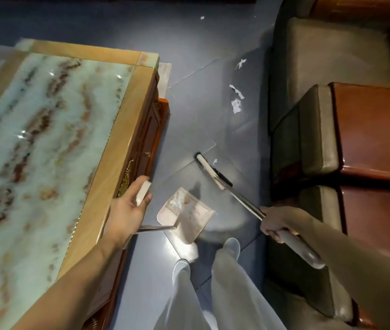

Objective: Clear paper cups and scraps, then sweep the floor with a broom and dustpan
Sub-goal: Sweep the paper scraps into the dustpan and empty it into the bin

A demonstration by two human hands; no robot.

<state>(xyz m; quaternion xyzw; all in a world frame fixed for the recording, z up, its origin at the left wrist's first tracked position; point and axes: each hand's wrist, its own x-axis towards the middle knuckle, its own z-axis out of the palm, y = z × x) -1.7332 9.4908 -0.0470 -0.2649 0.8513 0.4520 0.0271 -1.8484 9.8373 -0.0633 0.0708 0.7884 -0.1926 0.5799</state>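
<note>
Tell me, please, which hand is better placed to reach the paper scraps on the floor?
Right: the right hand grips the broom, its head nearest the scraps; the left hand holds the dustpan.

Legend. We see the table (122, 139), left of the left hand (127, 210), cut off by the left and lower edges. That hand hides the middle of the dustpan (196, 217) handle. The pan's contents, just right of it, are too blurred to name. The right hand (276, 225) covers part of the broom (209, 169) shaft. The sofa (320, 139) beyond it runs out of frame. Far ahead of both hands, a white speck (202, 17) is too small to identify.
</note>
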